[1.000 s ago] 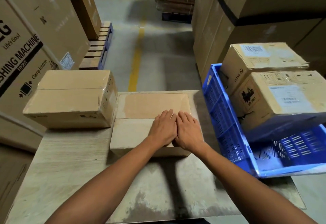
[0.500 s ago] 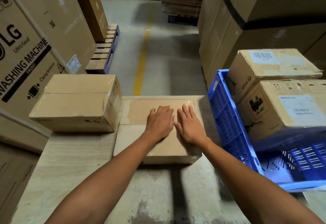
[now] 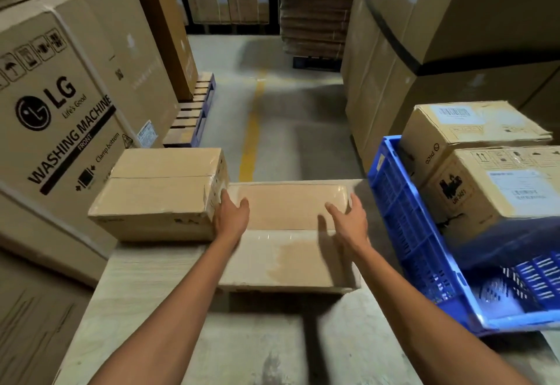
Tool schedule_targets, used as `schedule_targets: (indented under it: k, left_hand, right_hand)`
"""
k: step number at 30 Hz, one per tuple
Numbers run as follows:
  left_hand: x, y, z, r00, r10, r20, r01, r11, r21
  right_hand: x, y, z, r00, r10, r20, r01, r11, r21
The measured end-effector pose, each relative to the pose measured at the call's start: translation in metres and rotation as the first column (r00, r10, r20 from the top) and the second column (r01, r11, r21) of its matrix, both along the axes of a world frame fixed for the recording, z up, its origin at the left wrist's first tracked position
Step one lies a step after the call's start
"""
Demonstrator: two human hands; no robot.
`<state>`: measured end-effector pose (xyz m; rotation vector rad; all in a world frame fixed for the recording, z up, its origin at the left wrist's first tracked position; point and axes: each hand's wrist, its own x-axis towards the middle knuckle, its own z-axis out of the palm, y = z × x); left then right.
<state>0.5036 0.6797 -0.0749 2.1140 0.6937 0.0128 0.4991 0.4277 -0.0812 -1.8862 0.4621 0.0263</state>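
Nearest the person, the table (image 3: 151, 293) was bare and stained. Dead ahead at twelve o'clock lay the flat box (image 3: 288, 251), flaps shut, resting on the tabletop with its far edge almost at the table's far edge.

The left hand (image 3: 231, 218) sat at the box's eleven o'clock corner. Its fingers were straight and its thumb spread, pressed into the narrow gap against the tall box (image 3: 157, 194) at ten o'clock, gripping nothing. The right hand (image 3: 345, 221) was at the one o'clock corner, fingers splayed and relaxed. It was blurred, so I could not tell whether it touched the cardboard or hung just above it.

As I judged it, the box was placed and closed, and the hands were only taking its sides. Any lift or shove toward its neighbour remained to be done.

At two o'clock stood the crate (image 3: 403, 233), tilted, with two cartons (image 3: 500, 191) inside and room left at its near end. At nine o'clock rose the LG carton (image 3: 60, 118). Beyond it lay a pallet (image 3: 191, 118), and the yellow line (image 3: 251, 130) ran away down the aisle at twelve.
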Motion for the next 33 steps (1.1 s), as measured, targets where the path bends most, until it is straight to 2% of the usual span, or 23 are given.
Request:
schedule_targets:
  k: [5,10,12,17,20,22,24,25,28,31,33]
  left_hand:
    - [-0.017,0.007,0.033,0.990,0.085,0.110,-0.090,0.995,0.045]
    - [-0.037,0.011,0.046,0.963,0.170,0.210,-0.160,0.985,-0.063]
    - [-0.050,0.013,0.038,0.961,0.158,0.229,-0.144,0.987,-0.077]
    - [-0.089,0.011,0.012,0.967,0.098,0.235,-0.083,0.994,-0.073]
    - [-0.103,0.009,0.008,0.956,0.032,0.291,-0.033,0.999,-0.002]
    - [-0.105,0.012,0.007,0.920,-0.090,0.381,0.026,0.985,0.171]
    - [-0.104,0.014,0.007,0.836,-0.286,0.468,0.085,0.910,0.406]
    - [-0.103,0.014,0.007,0.788,-0.377,0.487,0.113,0.866,0.487]
    - [-0.102,0.010,0.008,0.694,-0.541,0.475,0.214,0.785,0.581]
    - [-0.104,0.007,0.000,0.710,-0.585,0.391,0.270,0.740,0.616]
    - [-0.106,0.008,-0.007,0.722,-0.600,0.346,0.282,0.711,0.644]
  right_hand:
    - [-0.007,0.015,0.036,0.982,-0.169,0.081,0.176,0.980,-0.092]
    - [-0.020,0.018,0.055,0.925,-0.338,0.174,0.333,0.941,0.053]
    - [-0.032,0.018,0.050,0.913,-0.361,0.190,0.356,0.933,0.058]
    - [-0.075,0.019,0.014,0.921,-0.374,0.111,0.374,0.927,0.020]
    - [-0.091,0.021,0.010,0.927,-0.339,0.162,0.353,0.934,-0.062]
    - [-0.091,0.026,0.011,0.929,-0.259,0.264,0.332,0.899,-0.287]
    - [-0.088,0.035,0.014,0.934,-0.055,0.352,0.239,0.830,-0.504]
    - [-0.087,0.043,0.017,0.923,0.061,0.379,0.174,0.813,-0.556]
    - [-0.087,0.074,0.019,0.841,0.323,0.434,0.038,0.765,-0.642]
    - [-0.091,0.104,0.016,0.766,0.491,0.416,-0.069,0.706,-0.705]
    - [-0.092,0.115,0.011,0.752,0.558,0.352,-0.098,0.622,-0.777]
